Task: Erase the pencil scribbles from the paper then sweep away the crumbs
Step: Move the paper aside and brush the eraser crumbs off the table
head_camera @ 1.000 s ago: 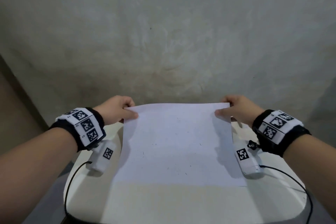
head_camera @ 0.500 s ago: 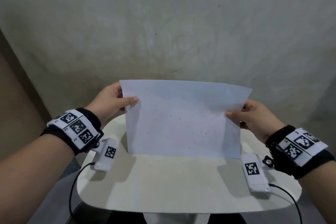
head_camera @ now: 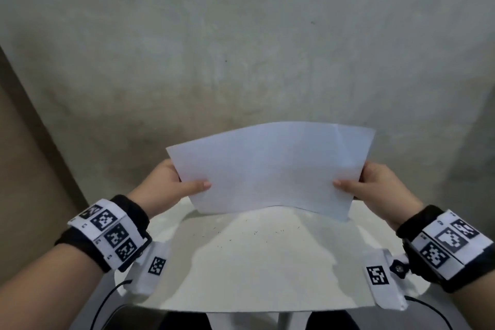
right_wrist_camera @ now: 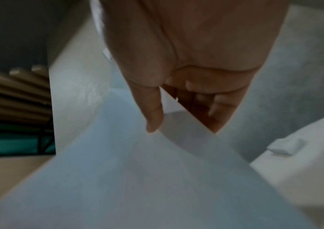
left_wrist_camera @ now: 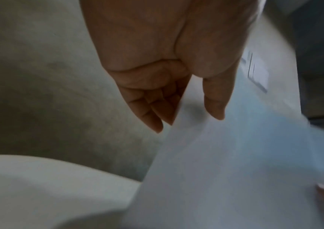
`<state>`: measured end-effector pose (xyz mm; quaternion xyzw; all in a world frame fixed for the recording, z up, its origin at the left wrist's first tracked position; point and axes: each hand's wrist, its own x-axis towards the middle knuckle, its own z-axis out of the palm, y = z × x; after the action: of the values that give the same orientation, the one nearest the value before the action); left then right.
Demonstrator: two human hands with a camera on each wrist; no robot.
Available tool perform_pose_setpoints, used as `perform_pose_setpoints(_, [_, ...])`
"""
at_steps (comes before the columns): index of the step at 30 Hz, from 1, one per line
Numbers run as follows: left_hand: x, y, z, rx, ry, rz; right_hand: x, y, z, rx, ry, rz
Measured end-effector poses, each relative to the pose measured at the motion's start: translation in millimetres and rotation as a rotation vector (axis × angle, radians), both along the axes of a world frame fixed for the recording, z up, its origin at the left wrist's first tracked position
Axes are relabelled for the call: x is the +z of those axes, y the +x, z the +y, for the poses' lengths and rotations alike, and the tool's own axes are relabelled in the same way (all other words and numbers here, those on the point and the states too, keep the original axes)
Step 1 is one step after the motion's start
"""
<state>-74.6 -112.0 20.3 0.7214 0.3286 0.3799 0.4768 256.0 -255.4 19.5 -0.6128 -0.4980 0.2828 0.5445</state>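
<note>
From the head camera we hold the paper (head_camera: 270, 171) up off the white table (head_camera: 267, 276), above its far edge, with its long axis running left to right and the right end tipped higher than the left. Our left hand (head_camera: 166, 187) pinches the left short edge, thumb on the near face; our right hand (head_camera: 377, 187) pinches the right short edge the same way. We can read no writing on the sheet. Small dark crumbs (head_camera: 254, 233) lie scattered on the table just beneath the paper's lower edge. Both wrists wear bands (head_camera: 109, 233) printed with black-and-white square code markers, no legible words.

In the left wrist view, our thumb lies on one face of the paper (left_wrist_camera: 235, 170) and our fingers (left_wrist_camera: 149, 108) curl behind it.

In the right wrist view, the thumb presses the paper (right_wrist_camera: 137, 178) from the front, fingers (right_wrist_camera: 212, 111) folded behind the edge.
</note>
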Motion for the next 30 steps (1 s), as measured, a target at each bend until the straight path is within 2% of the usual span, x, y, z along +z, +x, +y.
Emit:
perform_pose_setpoints(3, [-6,2,-4,0.031,0.04,0.032,-1,-1,-3,-0.038,-0.04,-0.012])
perform_pose_setpoints(7, [5,6,-5,0.089,0.085,-0.09,12,1,-2,-0.015,0.029,0.034])
perform_pose_setpoints(8, [4,6,-4,0.077,0.073,-0.062,10,2,-1,0.004,-0.016,0.003])
perform_pose_setpoints(10, [0,5,-6,0.01,0.041,0.124,9,3,0,0.032,-0.164,-0.102])
perform_pose_setpoints(12, [-3,3,-6,-0.009,0.07,0.223,11,4,0,0.008,-0.209,-0.153])
perform_pose_setpoints(15, [5,1,-6,0.042,0.136,0.074,21,5,0,-0.011,-0.115,-0.08])
perform_pose_setpoints(17, [6,1,-6,0.063,0.132,0.021,22,6,1,-0.001,-0.128,-0.067])
perform_pose_setpoints(18, [5,0,-5,0.041,0.115,0.056,20,7,2,0.003,-0.179,-0.12])
perform_pose_setpoints(20, [-1,-2,-4,-0.048,0.088,0.238,15,7,6,0.005,-0.318,-0.299])
perform_pose_setpoints(22, [-3,-3,-3,-0.067,0.094,0.332,13,7,11,-0.016,-0.378,-0.375])
perform_pose_setpoints(28, [15,4,-5,0.074,0.149,0.105,31,0,17,0.013,-0.291,-0.292])
perform_pose_setpoints(30, [14,4,-2,0.075,0.138,0.112,33,0,17,0.013,-0.283,-0.297])
